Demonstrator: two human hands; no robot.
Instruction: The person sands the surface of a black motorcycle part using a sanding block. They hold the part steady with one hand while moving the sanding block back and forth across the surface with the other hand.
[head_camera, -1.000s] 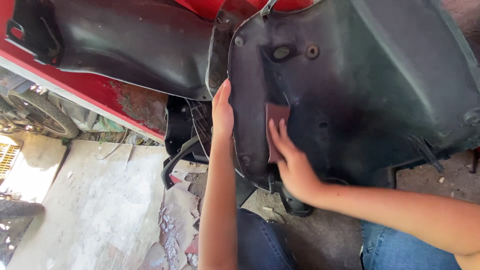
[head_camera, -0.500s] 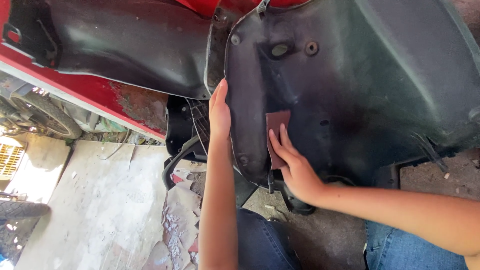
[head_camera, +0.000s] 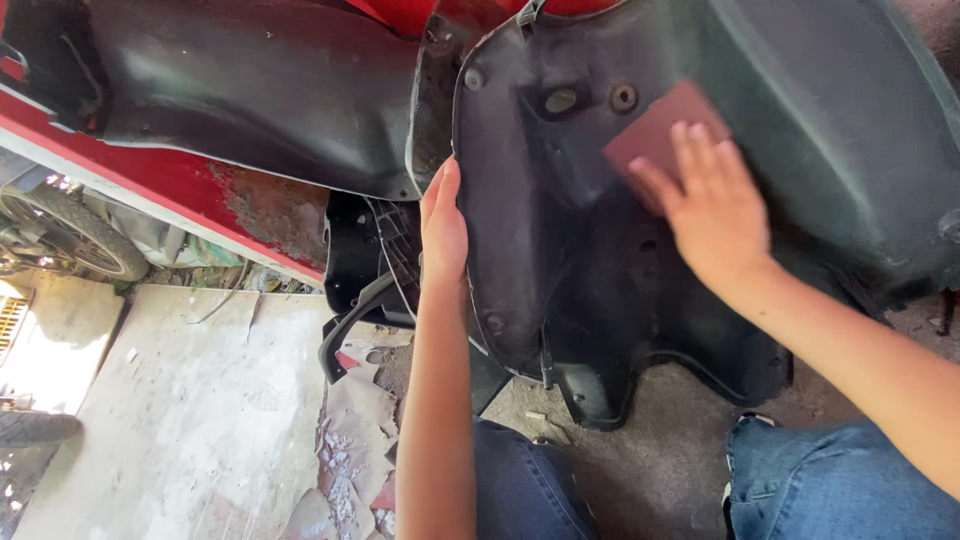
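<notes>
A large dark plastic body panel (head_camera: 820, 190) from a vehicle stands tilted in front of me. My left hand (head_camera: 443, 225) grips the panel's left edge, fingers curled behind it. My right hand (head_camera: 712, 205) lies flat on the panel's upper middle and presses a reddish-brown sheet of sandpaper (head_camera: 655, 135) against the surface. Only the sheet's upper left part shows beyond my fingers. Two round holes (head_camera: 590, 99) in the panel sit just left of the sheet.
A second black panel (head_camera: 250, 90) and a red, rust-spotted body edge (head_camera: 190, 190) run along the upper left. A tyre (head_camera: 70, 235) lies at far left. Concrete slabs (head_camera: 180, 400) and peeling debris cover the ground. My blue-jeaned knees (head_camera: 840, 480) are at the bottom.
My right hand has slid the sandpaper up and to the right across the panel, from its lower middle to near the two holes. My left hand has stayed on the edge.
</notes>
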